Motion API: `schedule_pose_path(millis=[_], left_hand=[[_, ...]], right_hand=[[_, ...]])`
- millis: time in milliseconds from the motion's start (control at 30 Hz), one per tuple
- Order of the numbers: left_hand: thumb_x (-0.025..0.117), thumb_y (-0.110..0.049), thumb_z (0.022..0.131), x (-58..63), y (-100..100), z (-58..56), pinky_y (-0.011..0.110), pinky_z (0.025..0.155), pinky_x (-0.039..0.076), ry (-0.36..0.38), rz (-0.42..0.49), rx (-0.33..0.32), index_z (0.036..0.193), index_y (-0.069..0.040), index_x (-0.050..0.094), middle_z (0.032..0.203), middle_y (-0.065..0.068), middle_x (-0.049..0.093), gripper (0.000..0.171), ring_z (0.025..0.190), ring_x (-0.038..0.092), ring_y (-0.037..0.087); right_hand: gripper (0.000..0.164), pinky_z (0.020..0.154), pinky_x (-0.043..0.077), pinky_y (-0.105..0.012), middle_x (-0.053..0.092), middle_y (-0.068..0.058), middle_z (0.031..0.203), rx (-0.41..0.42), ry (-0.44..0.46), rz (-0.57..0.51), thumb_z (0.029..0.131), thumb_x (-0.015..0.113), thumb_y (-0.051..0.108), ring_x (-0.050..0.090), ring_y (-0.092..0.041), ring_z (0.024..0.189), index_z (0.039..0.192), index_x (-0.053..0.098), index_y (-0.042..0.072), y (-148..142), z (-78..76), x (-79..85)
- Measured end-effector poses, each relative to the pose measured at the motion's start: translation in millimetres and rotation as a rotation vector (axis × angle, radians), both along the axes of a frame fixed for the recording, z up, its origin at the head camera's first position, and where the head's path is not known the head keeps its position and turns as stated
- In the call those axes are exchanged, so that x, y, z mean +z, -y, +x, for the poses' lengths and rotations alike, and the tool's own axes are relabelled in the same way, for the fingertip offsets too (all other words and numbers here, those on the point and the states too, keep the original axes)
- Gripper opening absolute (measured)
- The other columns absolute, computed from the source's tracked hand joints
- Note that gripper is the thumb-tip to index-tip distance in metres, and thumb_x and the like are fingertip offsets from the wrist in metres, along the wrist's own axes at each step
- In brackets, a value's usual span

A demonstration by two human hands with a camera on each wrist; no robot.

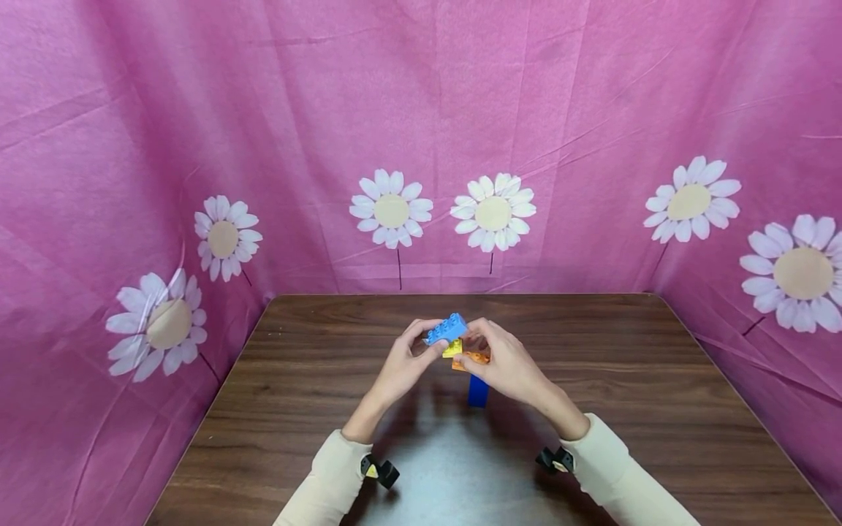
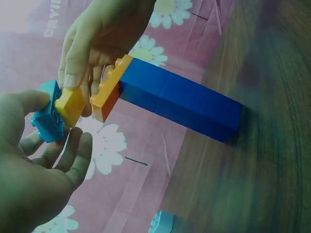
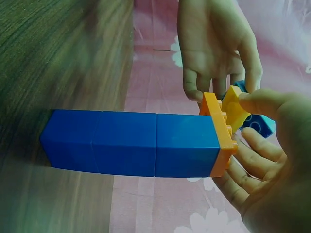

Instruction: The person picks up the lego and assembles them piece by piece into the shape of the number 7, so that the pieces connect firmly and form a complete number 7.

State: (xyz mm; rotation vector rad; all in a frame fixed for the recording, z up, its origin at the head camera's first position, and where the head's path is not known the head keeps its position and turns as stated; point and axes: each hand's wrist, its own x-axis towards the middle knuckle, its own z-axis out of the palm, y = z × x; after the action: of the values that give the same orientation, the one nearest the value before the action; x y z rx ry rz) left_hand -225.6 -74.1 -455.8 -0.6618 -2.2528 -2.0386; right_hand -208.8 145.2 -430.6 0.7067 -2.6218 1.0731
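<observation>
A tower of dark blue blocks [image 3: 129,143] stands upright on the table, an orange brick [image 3: 218,133] on its top. Above it, a light blue brick [image 1: 446,329] lies slanted against a yellow brick [image 2: 72,104]; whether the two are locked together I cannot tell. My left hand [image 1: 403,365] grips the light blue brick between thumb and fingers. The right hand [image 1: 511,363] pinches the yellow brick, its thumb on the side in both wrist views. In the left wrist view a gap shows between the yellow brick and the orange studs.
Another light blue brick [image 2: 162,222] appears at the bottom edge of the left wrist view. The brown wooden table [image 1: 316,380] is bordered by pink cloth [image 1: 434,109] with printed daisies at the back and both sides.
</observation>
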Motion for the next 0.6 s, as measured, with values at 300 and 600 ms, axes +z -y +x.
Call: schedule_pose_path(millis=[300,600], left_hand=[[0.067,-0.007,0.104,3.8,-10,-1.5,0.024,0.101,0.052,0.026,0.082,-0.016,0.142,-0.002,0.057,0.134,0.019,0.062,0.039,0.117,0.060,0.013],[0.070,0.001,0.100,7.1,-11,0.5,0.023,0.100,0.056,0.017,0.146,-0.065,0.135,0.000,0.060,0.135,0.023,0.064,0.036,0.116,0.063,0.012]], right_hand=[[0.027,0.079,0.062,-0.035,0.072,0.001,0.100,-0.001,-0.072,-0.113,0.093,0.085,0.024,0.069,-0.014,0.091,0.108,0.066,0.013,1,-4.0,2.8],[0.016,0.066,0.056,-0.027,0.072,0.003,0.093,-0.015,-0.054,-0.213,0.096,0.081,0.022,0.062,-0.010,0.077,0.107,0.072,0.015,1,-6.1,3.1]])
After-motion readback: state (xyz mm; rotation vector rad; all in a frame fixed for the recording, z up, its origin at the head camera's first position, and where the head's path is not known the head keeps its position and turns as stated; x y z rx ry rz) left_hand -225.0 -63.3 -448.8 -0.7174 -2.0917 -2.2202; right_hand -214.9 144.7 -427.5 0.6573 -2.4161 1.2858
